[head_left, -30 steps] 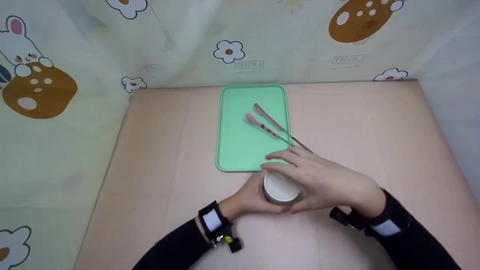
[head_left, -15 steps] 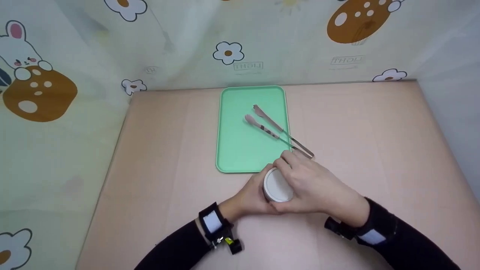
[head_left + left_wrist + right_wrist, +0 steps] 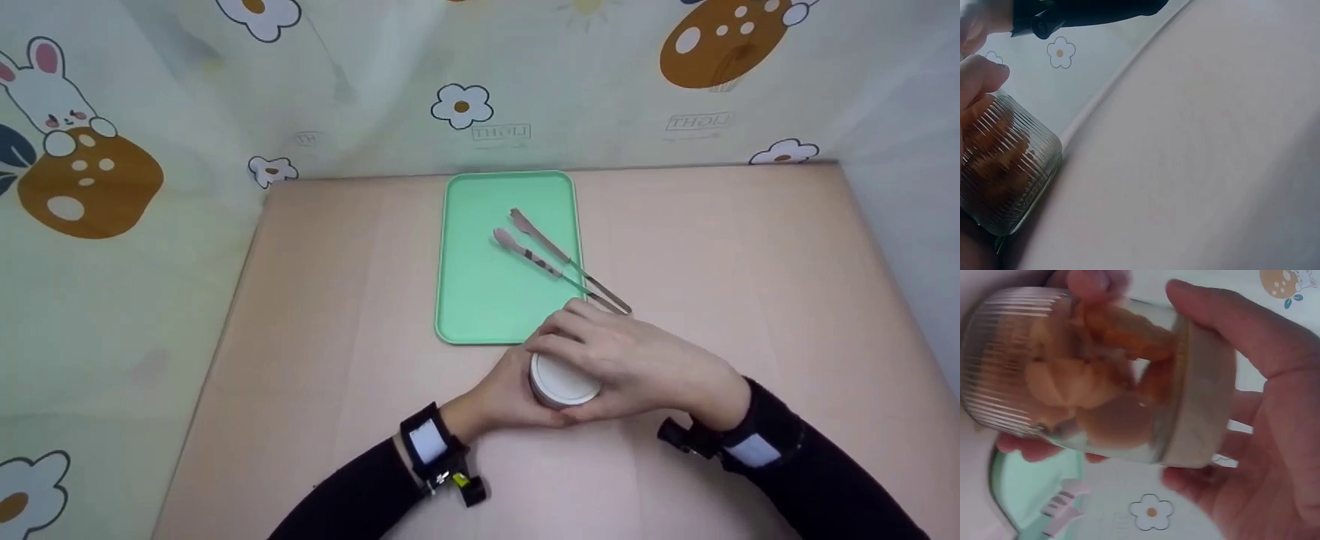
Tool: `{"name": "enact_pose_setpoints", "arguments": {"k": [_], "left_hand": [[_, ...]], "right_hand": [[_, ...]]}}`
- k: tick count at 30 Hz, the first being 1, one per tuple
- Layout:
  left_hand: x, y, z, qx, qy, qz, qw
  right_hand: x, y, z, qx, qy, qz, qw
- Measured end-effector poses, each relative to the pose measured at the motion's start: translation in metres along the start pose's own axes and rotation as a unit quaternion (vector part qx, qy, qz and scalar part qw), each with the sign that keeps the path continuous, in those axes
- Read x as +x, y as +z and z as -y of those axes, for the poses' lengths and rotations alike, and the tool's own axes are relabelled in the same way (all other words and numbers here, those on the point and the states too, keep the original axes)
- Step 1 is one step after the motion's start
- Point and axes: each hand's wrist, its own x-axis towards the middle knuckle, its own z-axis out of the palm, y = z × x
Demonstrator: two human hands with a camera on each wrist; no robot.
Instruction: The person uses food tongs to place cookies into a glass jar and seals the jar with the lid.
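a ribbed glass jar (image 3: 1067,377) with a pale round lid (image 3: 562,379) stands on the pinkish table (image 3: 337,315), just in front of the near short edge of the green tray (image 3: 480,300) and close to the middle of the table's width. the left hand (image 3: 499,394) wraps around the jar's side from the left, fingers curled round the glass, which looks like a bracing hold to stop the body turning or sliding. the right hand (image 3: 637,360) comes over from the right and closes on the lid, thumb on the near rim and fingers curled over the far rim; in the right wrist view the thumb and fingers (image 3: 1224,332) clamp the lid (image 3: 1202,394) from opposite sides, the sort of grip that suits twisting it. through the glass the jar shows lumpy orange-brown pieces, too blurred to name. the left wrist view catches the jar (image 3: 1008,163) sitting upright on the table with a fingertip against its upper wall. a pair of metal tongs (image 3: 559,262) lies slanted on the tray, its tips toward the tray's middle and its joined end overhanging the right rim, near the right hand but not touched by it. both wrists carry dark strapped devices over black sleeves. behind the table hangs a cartoon curtain (image 3: 225,90) with rabbits, flowers and brown spotted shapes; its small printed word appears mirrored and seems to read "light". no label can be made out on the jar.
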Motion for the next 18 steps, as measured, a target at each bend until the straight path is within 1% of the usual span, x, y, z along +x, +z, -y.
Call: {"name": "enact_pose_setpoints", "arguments": {"k": [3, 6, 9, 12, 15, 18], "left_hand": [[-0.001, 0.001, 0.002, -0.010, -0.003, 0.007, 0.9999], [-0.003, 0.001, 0.003, -0.006, -0.007, 0.016, 0.9998], [-0.003, 0.001, 0.003, -0.002, -0.010, 0.024, 0.9997], [-0.002, 0.002, 0.001, -0.020, -0.019, 0.034, 0.9990], [-0.002, 0.003, 0.000, -0.028, -0.023, 0.042, 0.9985], [-0.001, 0.003, 0.000, -0.015, -0.022, 0.047, 0.9985]], "right_hand": [[0.001, 0.015, -0.006, -0.013, -0.010, -0.027, 0.999], [0.002, 0.029, -0.009, -0.018, -0.003, -0.052, 0.998], [0.001, 0.039, -0.006, -0.030, 0.020, -0.083, 0.996], [-0.001, 0.044, -0.001, -0.046, 0.048, -0.108, 0.992], [-0.004, 0.046, 0.004, -0.058, 0.071, -0.120, 0.989], [-0.008, 0.048, 0.006, -0.063, 0.085, -0.127, 0.986]]}}
